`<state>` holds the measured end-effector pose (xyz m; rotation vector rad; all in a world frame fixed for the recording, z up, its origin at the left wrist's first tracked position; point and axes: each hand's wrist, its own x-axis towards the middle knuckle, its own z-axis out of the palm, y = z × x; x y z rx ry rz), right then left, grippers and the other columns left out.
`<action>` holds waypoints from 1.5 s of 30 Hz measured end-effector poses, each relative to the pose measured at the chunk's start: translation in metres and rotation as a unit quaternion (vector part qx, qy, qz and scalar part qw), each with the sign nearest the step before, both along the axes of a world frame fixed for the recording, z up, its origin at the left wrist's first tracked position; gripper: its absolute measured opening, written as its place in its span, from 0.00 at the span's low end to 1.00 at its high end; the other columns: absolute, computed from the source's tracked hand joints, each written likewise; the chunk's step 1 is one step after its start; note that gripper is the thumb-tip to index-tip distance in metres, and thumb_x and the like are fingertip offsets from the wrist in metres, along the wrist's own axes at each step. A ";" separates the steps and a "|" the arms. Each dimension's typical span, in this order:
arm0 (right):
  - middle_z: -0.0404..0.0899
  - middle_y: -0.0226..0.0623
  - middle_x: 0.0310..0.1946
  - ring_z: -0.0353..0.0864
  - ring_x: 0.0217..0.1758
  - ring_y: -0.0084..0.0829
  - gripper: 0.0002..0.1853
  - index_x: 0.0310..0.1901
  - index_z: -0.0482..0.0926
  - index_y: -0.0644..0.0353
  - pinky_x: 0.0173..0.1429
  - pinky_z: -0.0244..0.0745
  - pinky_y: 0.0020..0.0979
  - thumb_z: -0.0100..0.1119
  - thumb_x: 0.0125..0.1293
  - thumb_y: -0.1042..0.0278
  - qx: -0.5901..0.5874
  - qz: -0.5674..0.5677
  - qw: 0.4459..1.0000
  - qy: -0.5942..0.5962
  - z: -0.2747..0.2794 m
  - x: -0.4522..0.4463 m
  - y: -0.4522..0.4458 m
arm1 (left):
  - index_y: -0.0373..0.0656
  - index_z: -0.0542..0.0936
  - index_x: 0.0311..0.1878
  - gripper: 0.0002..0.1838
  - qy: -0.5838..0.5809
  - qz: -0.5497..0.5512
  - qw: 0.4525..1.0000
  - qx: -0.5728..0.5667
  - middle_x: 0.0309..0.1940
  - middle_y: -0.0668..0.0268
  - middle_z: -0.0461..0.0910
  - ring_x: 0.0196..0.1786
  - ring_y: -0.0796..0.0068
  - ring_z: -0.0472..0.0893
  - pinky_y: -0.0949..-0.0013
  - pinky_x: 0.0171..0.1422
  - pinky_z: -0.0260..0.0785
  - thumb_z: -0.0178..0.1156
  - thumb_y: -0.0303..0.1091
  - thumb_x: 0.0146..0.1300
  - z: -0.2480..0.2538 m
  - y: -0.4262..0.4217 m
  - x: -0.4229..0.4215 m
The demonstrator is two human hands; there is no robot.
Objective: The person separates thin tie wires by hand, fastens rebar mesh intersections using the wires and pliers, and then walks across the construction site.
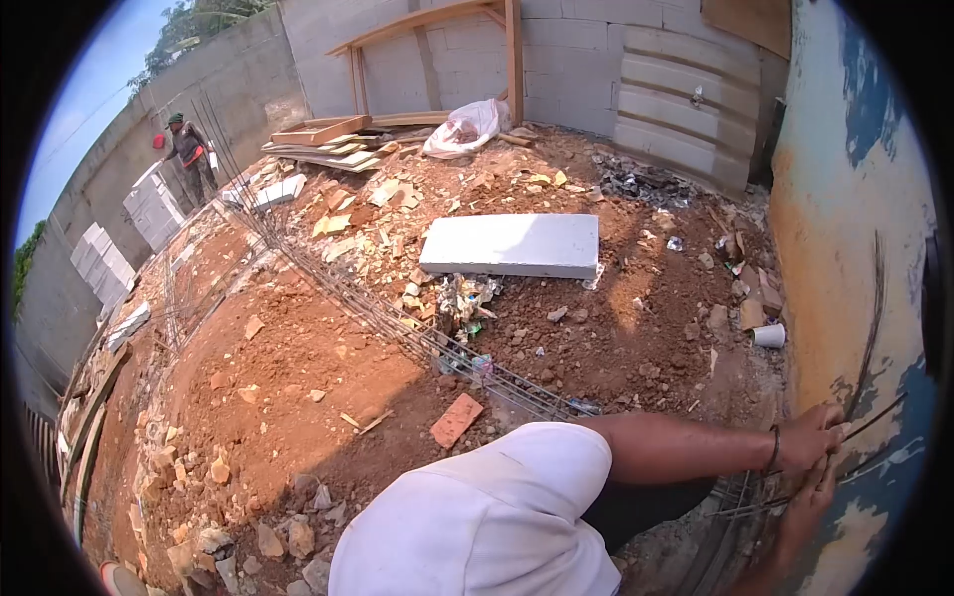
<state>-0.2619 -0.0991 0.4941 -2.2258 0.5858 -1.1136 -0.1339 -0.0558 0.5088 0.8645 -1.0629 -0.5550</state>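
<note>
Steel rods (867,429) stick out at the lower right, close to the painted wall. My left hand (810,437), with a dark band at its wrist, is closed around the rods where they cross. Just below it, my right hand (810,497) has its fingers closed at the same rods, its forearm running down to the lower right edge. A white sleeve (552,462) covers my left shoulder, and the bare left arm stretches right from it. A long rebar cage (393,333) runs diagonally over the reddish soil, towards my arm.
A white slab (510,244) lies on the rubble, with a red brick (457,421) nearer. A paper cup (769,336) lies by the painted wall (820,199). Boards (333,149) and a white sack (467,129) lie behind. Another person (191,154) stands by stacked blocks (154,211).
</note>
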 end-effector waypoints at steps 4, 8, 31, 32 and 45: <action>0.75 0.31 0.33 0.73 0.37 0.20 0.17 0.56 0.74 0.70 0.42 0.69 0.26 0.48 0.78 0.63 0.219 0.057 0.969 0.096 0.036 -0.028 0.028 | 0.40 0.72 0.47 0.09 0.236 -0.088 0.967 0.040 0.32 0.69 0.77 0.30 0.83 0.75 0.76 0.34 0.70 0.48 0.36 0.78 -0.008 0.016 0.007; 0.74 0.26 0.28 0.71 0.31 0.14 0.17 0.52 0.76 0.67 0.35 0.70 0.25 0.53 0.77 0.59 0.290 0.094 0.947 0.107 0.004 -0.070 0.019 | 0.41 0.68 0.57 0.15 0.269 -0.118 0.950 0.106 0.38 0.62 0.81 0.37 0.71 0.84 0.67 0.40 0.79 0.50 0.42 0.77 0.007 0.033 0.006; 0.76 0.28 0.30 0.72 0.33 0.21 0.12 0.41 0.79 0.63 0.41 0.69 0.31 0.60 0.73 0.61 0.283 0.128 0.938 0.150 -0.008 -0.117 -0.001 | 0.41 0.69 0.62 0.17 0.231 -0.183 0.955 0.026 0.37 0.65 0.81 0.38 0.69 0.84 0.62 0.45 0.80 0.45 0.41 0.79 -0.012 0.012 -0.008; 0.77 0.32 0.32 0.74 0.36 0.25 0.12 0.42 0.79 0.63 0.42 0.70 0.34 0.59 0.73 0.60 0.256 0.121 0.947 0.150 -0.012 -0.118 -0.002 | 0.39 0.67 0.62 0.17 0.231 -0.184 0.955 0.022 0.37 0.63 0.80 0.38 0.68 0.84 0.61 0.45 0.80 0.46 0.40 0.79 -0.012 0.013 -0.009; 0.73 0.53 0.22 0.75 0.29 0.59 0.08 0.39 0.72 0.60 0.36 0.66 0.51 0.53 0.72 0.65 0.029 0.010 0.974 0.223 0.008 -0.124 0.013 | 0.39 0.69 0.59 0.15 0.285 -0.090 0.952 0.061 0.32 0.68 0.75 0.31 0.74 0.76 0.63 0.39 0.76 0.44 0.39 0.80 -0.017 -0.013 0.049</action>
